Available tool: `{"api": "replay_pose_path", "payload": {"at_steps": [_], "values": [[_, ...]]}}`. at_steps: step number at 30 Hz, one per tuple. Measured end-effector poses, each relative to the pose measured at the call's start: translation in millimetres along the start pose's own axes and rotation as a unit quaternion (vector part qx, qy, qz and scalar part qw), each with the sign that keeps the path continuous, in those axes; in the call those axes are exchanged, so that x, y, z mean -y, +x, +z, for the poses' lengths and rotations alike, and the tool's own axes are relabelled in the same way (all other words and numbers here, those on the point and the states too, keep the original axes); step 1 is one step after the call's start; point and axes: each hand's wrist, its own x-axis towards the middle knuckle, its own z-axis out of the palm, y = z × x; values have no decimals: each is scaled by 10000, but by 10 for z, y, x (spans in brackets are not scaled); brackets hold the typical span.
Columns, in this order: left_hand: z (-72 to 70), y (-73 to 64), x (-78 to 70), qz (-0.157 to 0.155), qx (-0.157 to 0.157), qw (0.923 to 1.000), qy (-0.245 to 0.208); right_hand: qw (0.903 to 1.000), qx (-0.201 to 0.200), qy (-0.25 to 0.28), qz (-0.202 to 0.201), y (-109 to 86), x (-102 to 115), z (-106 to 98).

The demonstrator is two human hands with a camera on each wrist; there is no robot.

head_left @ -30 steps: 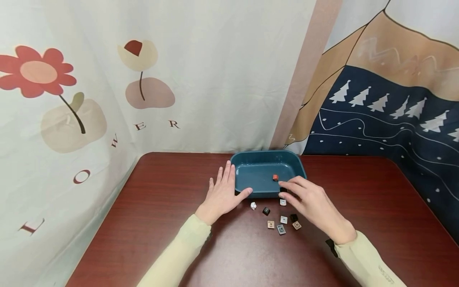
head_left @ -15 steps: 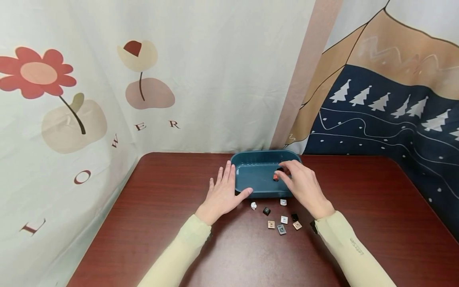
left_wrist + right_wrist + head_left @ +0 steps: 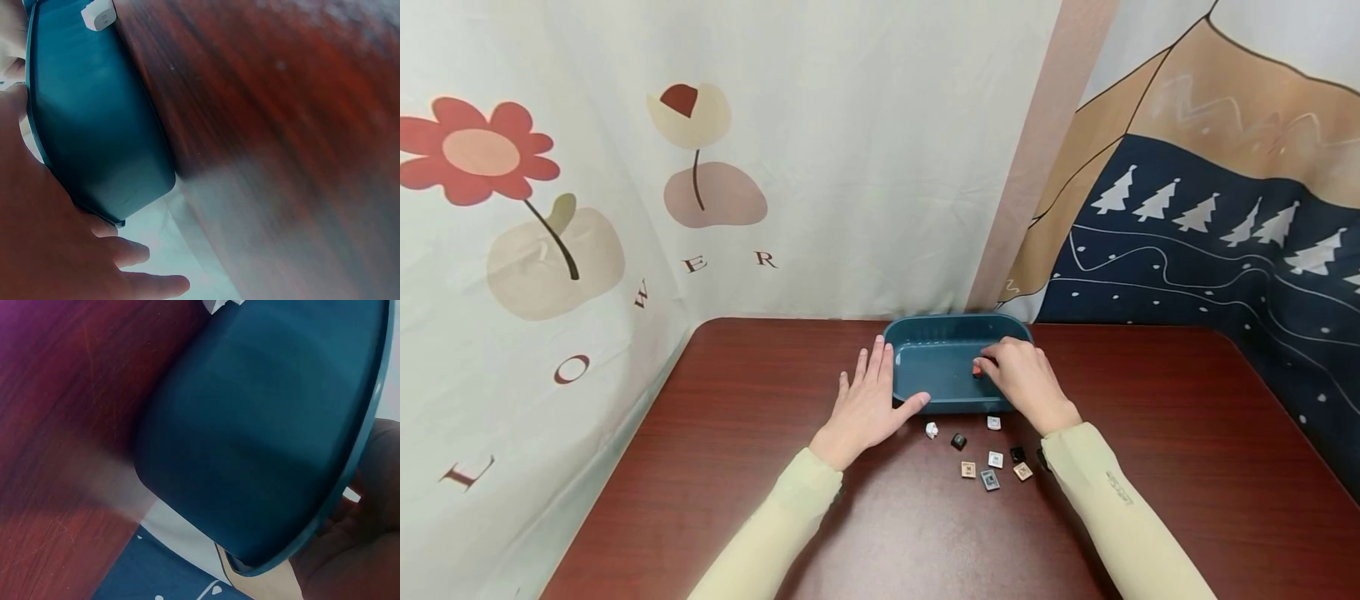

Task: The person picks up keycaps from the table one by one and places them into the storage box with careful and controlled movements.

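Flat against the left end of a dark teal tray point(image 3: 955, 407) lies my left hand point(image 3: 867, 408), its fingers straight and its thumb along the front rim. My right hand point(image 3: 1028, 379) reaches over the tray's right end, thumb and fingertips bent together inside it. A small red keycap point(image 3: 977, 372) sits in the tray right at the thumb tip. The black keycap that the right fingers carried is hidden behind them. In the right wrist view, the tray's wall point(image 3: 250, 431) conceals the fingertips and only part of the hand point(image 3: 362, 537) shows.
Several loose keycaps lie in front of the tray: a white one point(image 3: 994, 423), a white sculpted one point(image 3: 932, 430), a dark one point(image 3: 958, 442), a black one point(image 3: 1018, 454), beige ones and a grey one point(image 3: 990, 480). A printed curtain point(image 3: 850, 167) hangs behind the brown table point(image 3: 775, 375).
My right hand has carried a black keycap from the tray's front edge into the tray, beside the red keycap, and sunk slightly lower. The left hand has stayed in place.
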Motion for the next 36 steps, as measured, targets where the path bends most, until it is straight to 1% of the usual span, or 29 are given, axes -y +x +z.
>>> {"api": "replay_pose_path", "payload": {"at_steps": [4,7,9,13,17,22,26,31,36], "values": [[4,4,-2,5,28,10000,8,9994,318,-19,161,25,-4,2],[8,13,-4,8,54,10000,15,9990,396,-24,220,29,-19,9],[10,17,-6,7,74,10000,26,9992,342,-28,193,20,-35,10],[5,11,-12,1,100,9999,-6,10000,75,28,40,-56,-58,-34],[-2,1,-8,-30,110,9999,20,9998,-164,2,-74,-195,-49,-138],[-19,-10,-3,-6,49,10000,-5,9991,-353,-142,-197,-413,-26,-254],[-22,-14,-1,-17,85,10000,-2,9981,-487,-103,-359,-605,-31,-310],[-20,-22,5,1,106,9999,2,9983,-425,21,-409,-827,-61,-340],[-10,-19,2,25,96,10000,11,9989,-211,-93,-400,-1004,-81,-328]]}}
